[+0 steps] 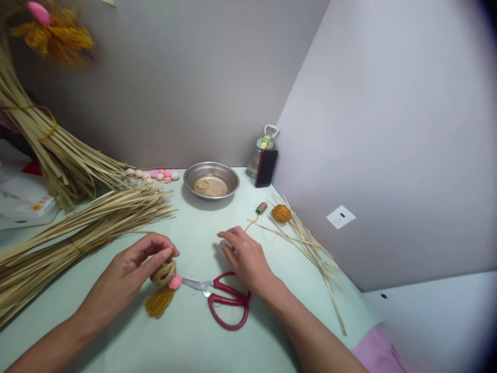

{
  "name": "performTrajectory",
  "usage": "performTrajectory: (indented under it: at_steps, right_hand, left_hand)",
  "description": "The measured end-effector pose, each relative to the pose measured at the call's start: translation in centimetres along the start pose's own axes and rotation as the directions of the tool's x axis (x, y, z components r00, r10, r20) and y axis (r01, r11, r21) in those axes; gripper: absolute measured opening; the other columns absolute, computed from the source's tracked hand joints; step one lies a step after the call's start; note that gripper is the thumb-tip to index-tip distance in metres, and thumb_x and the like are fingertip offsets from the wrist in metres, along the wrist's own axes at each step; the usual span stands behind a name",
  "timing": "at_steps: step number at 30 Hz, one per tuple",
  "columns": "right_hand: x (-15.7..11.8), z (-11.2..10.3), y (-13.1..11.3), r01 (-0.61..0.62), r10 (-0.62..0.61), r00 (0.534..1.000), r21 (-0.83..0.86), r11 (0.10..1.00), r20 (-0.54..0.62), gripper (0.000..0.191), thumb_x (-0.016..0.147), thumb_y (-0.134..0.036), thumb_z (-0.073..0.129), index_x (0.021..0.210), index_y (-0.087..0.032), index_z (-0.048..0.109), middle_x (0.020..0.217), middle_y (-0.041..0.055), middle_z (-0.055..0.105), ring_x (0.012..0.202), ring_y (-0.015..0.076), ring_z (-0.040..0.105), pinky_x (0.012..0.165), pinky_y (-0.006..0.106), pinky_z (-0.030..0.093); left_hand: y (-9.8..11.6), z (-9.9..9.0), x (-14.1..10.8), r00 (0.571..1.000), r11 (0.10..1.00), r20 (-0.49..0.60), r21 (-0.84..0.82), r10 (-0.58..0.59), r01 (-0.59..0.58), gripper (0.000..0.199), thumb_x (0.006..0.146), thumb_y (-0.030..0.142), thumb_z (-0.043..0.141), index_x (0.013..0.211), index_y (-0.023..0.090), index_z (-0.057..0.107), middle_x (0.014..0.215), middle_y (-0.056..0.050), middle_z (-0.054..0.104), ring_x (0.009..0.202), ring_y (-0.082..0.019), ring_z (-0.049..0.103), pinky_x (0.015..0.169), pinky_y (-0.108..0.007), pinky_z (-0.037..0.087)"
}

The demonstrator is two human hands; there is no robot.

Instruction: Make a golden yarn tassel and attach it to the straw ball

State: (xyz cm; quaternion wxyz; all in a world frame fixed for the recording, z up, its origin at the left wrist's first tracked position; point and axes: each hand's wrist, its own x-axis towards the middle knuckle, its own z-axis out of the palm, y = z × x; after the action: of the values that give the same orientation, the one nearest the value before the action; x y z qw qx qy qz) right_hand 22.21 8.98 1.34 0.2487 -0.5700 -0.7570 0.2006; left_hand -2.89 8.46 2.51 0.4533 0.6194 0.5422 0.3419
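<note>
My left hand (143,264) pinches a small woven straw ball (165,273) between thumb and fingers. Below the ball hang a pink bead (175,282) and a mustard-yellow tassel (160,302). Red-handled scissors (229,300) lie on the table between my hands, blades pointing left toward the bead. My right hand (248,259) hovers near the scissors' upper handle, fingers apart and slightly curled, with nothing visible in them. Beyond it, a thin yellow thread (252,223) runs up to a small spool (261,208).
Bundles of straw strips (89,223) cover the left side. Behind are several pink and white beads (166,176), a metal bowl (189,184) of water, a bottle (253,161) and a phone (266,168). At right lie an orange-brown ball (281,213) and loose strips (310,243) beside the wall.
</note>
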Motion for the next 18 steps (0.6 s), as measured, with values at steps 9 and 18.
performTrajectory:
  at_steps: [9, 18]
  right_hand:
    - [0.7, 2.4, -4.1, -0.172, -0.045, 0.96, 0.71, 0.683, 0.275, 0.027, 0.082, -0.031, 0.071, 0.107, -0.021, 0.071, 0.102, 0.0038, 0.069, 0.071, 0.0122, 0.059, 0.067, 0.025, 0.046]
    - [1.9, 4.3, -5.5, -0.239, -0.004, 0.96, 0.828, 0.507, 0.28, 0.014, 0.082, -0.031, 0.067, 0.081, -0.017, 0.066, 0.06, -0.0026, 0.062, 0.059, 0.0116, 0.057, 0.059, 0.022, 0.041]
  left_hand:
    - [-0.6, 1.0, -0.1, 0.995, 0.998, 0.092, -0.059, 0.025, -0.02, 0.024, 0.091, 0.051, 0.054, 0.093, 0.027, 0.061, 0.076, 0.0, 0.068, 0.073, -0.022, 0.065, 0.07, -0.034, 0.052]
    - [-1.1, 1.0, 0.0, 0.986, 0.985, -0.057, 0.086, 0.156, -0.151, 0.023, 0.088, 0.049, 0.057, 0.093, 0.029, 0.065, 0.101, -0.003, 0.066, 0.103, -0.026, 0.062, 0.091, -0.035, 0.049]
